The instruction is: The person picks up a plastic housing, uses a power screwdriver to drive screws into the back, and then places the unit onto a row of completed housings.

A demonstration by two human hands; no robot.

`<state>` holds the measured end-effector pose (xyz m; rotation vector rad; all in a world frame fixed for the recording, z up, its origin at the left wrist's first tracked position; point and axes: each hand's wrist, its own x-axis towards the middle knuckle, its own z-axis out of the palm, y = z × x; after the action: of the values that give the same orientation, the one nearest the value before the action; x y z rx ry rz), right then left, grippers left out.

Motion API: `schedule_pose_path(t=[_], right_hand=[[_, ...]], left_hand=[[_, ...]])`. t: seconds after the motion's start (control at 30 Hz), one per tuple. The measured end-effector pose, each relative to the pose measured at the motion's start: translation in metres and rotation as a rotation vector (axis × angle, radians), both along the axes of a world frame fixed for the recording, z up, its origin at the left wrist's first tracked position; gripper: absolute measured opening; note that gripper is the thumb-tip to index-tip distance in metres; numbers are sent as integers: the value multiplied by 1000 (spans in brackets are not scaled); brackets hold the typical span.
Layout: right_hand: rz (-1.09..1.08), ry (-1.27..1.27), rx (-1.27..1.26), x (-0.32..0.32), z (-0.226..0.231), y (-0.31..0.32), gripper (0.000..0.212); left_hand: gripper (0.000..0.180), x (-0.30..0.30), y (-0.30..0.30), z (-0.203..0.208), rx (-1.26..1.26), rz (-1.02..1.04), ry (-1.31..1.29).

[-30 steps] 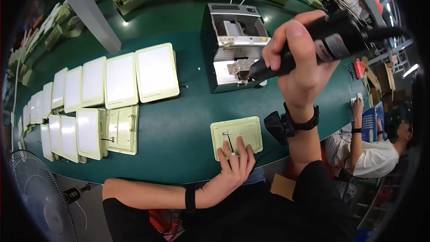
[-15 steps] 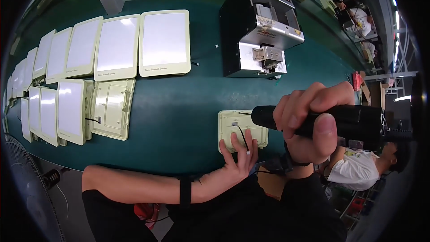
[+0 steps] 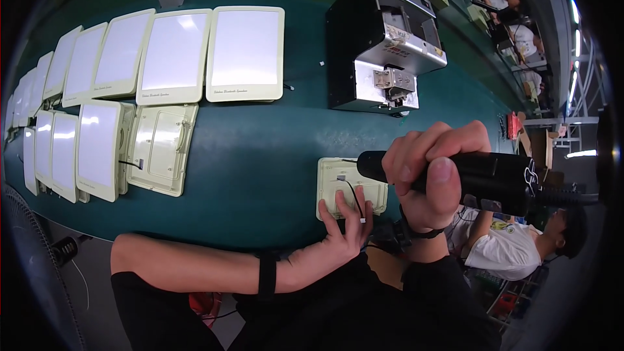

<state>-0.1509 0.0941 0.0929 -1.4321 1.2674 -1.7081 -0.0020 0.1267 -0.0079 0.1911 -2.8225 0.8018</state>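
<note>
A pale cream plastic housing (image 3: 328, 184) lies on the green bench with its ribbed inner side up. A short black cable (image 3: 355, 199) with a white plug runs out from its middle. The fingers of my left hand (image 3: 341, 237) are spread over its near part, around the cable. My right hand (image 3: 432, 172) is wrapped round a black electric screwdriver (image 3: 497, 182) held sideways. Its thin bit points left and reaches the far edge of the housing; whether it touches a screw is too small to tell.
White-faced panels (image 3: 247, 52) stand in two overlapping rows at the left, beside an open cream housing (image 3: 162, 149). A black and silver machine (image 3: 390, 45) stands at the back. A fan (image 3: 32, 253) is at the lower left. Co-workers in white shirts (image 3: 510, 247) sit at the right.
My right hand and the screwdriver have shifted a little left, with the bit still at the housing's far edge. My left hand keeps its place on the housing. The whole view has tilted slightly.
</note>
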Motion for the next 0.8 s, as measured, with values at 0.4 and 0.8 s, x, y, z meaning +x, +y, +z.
schedule_pose_path(t=[0.4, 0.8], right_hand=[[-38, 5, -377, -51, 59, -30, 20], [-79, 9, -270, -50, 42, -19, 16]], left_hand=[[45, 1, 0, 3, -2, -36, 32], [34, 3, -4, 3, -30, -46, -2]])
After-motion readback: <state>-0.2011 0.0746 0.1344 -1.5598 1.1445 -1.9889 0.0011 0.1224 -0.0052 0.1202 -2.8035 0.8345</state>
